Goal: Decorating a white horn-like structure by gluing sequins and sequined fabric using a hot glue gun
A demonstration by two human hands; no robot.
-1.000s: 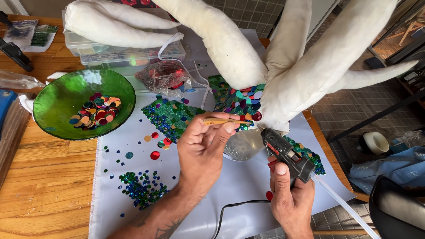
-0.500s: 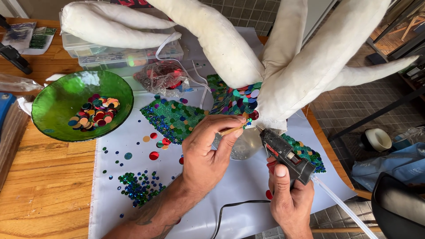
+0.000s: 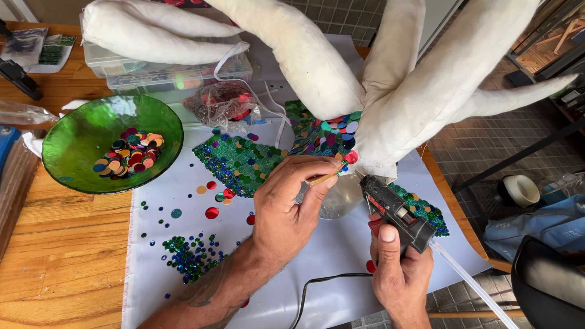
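Observation:
My left hand [image 3: 286,207] pinches a thin wooden stick [image 3: 325,177], its tip pressed against the round coloured sequins [image 3: 334,134] stuck on the base of a stuffed white fabric form [image 3: 402,91] with several padded arms. My right hand [image 3: 396,268] grips a black hot glue gun [image 3: 393,210], nozzle pointing up at the same spot, a clear glue stick [image 3: 469,277] trailing from its back and a black cord [image 3: 323,286] running off below.
A green glass bowl [image 3: 73,140] of coloured sequins sits left on the wooden table [image 3: 61,256]. A white sheet [image 3: 329,250] carries loose green sequins [image 3: 192,256] and sequined patches [image 3: 237,161]. Clear plastic boxes [image 3: 158,73] and a bag of red sequins [image 3: 222,103] lie behind.
My left hand has swung the stick from lying level to angled up, its tip now at the sequins on the fabric. The glue gun has barely moved.

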